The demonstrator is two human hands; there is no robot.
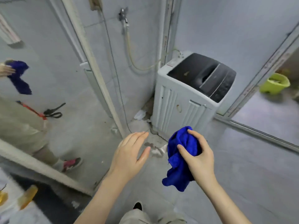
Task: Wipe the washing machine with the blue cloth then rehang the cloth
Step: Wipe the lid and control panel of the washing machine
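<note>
My right hand grips a bunched blue cloth in mid-air, its loose end hanging below my palm. My left hand hovers beside it with fingers straight, holding nothing. The white top-loading washing machine with a dark lid stands in the corner ahead, farther away than both hands. Neither hand touches the machine.
A mirror on the left wall reflects me and the cloth. A tap with a hose hangs on the wall behind the machine. A sliding door frame stands at right, with a green bucket beyond it. Debris lies on the floor by the machine's base.
</note>
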